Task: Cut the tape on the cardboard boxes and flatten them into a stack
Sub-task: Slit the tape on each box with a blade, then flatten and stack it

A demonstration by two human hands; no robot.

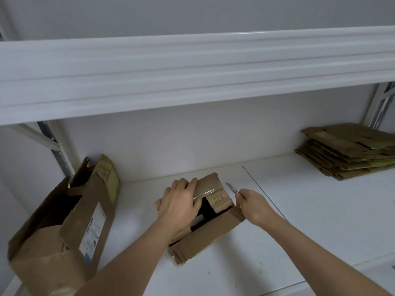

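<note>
I had a stack (350, 151) flattened at the shelf's right. My left hand (181, 201) pressed the middle box (205, 218), right hand (252, 205) pinching the knife (232, 188); the left box (59, 229) remained.

— Any words to read?
— A white label (94, 229) stuck on the big brown box (53, 231) at the left. Tiny print and a blue stripe, too blurry to read.
— Anything else?
— Some dark stamped marks (217, 198) on a flap of the small box (205, 227) in the middle. Too small to make out.
</note>
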